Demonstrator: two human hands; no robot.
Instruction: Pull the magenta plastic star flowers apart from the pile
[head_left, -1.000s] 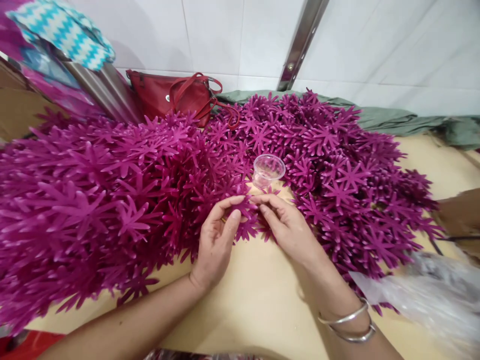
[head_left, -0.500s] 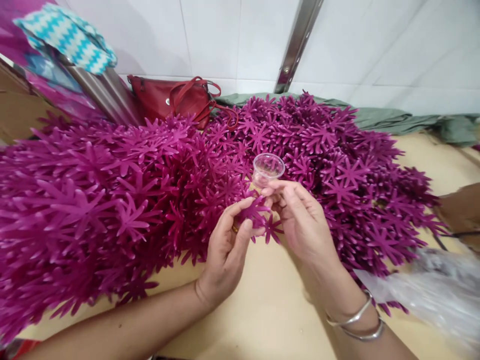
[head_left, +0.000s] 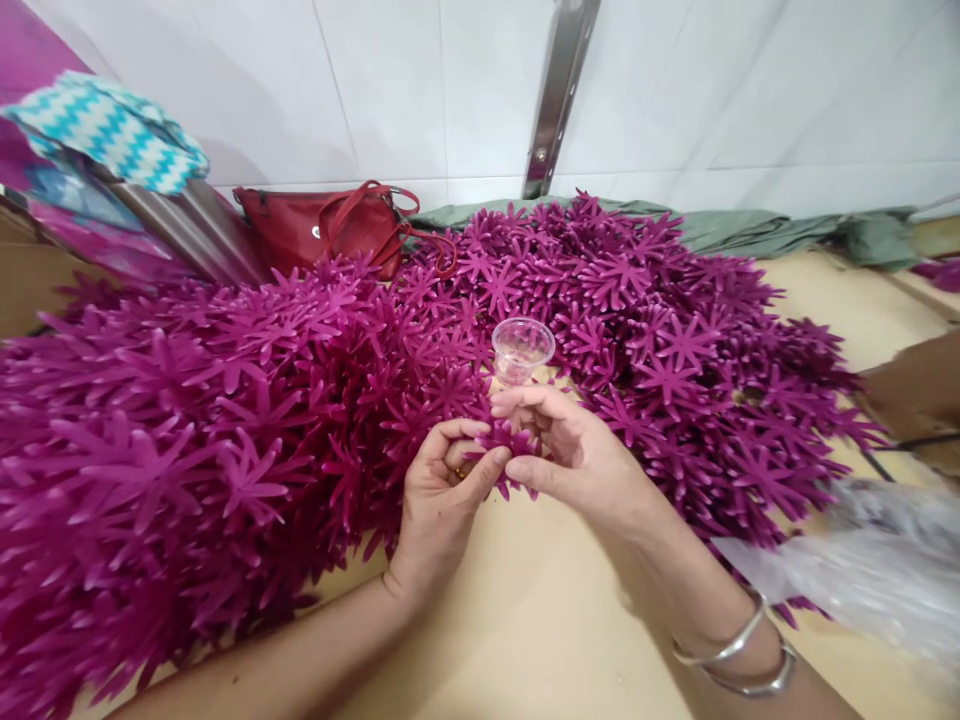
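Observation:
Between my two hands is a small purple petal piece [head_left: 511, 437], shaped like a many-armed flower. My left hand [head_left: 450, 480] pinches it between thumb and fingers from the left. From the right, my right hand [head_left: 574, 450] has its thumb and fingertips closed on the same piece; its curled inner fingers are partly hidden. Just beyond my fingertips a clear plastic cup [head_left: 523, 350] stands on the table, its contents hard to make out. Large heaps of similar purple petal pieces lie to the left [head_left: 187, 450] and to the right [head_left: 660, 340].
A red handbag [head_left: 322, 230] rests against the white wall behind the heaps. Metal posts under a blue zigzag cloth [head_left: 112, 130] stand at the back left. Clear plastic bags [head_left: 870, 570] lie at the right, near brown cardboard [head_left: 915, 385]. Green fabric [head_left: 750, 232] runs along the wall.
My right hand has come in from beside the cup to the piece at my left fingers, thumb now on it. The view has shifted slightly, so the background sits lower and further left.

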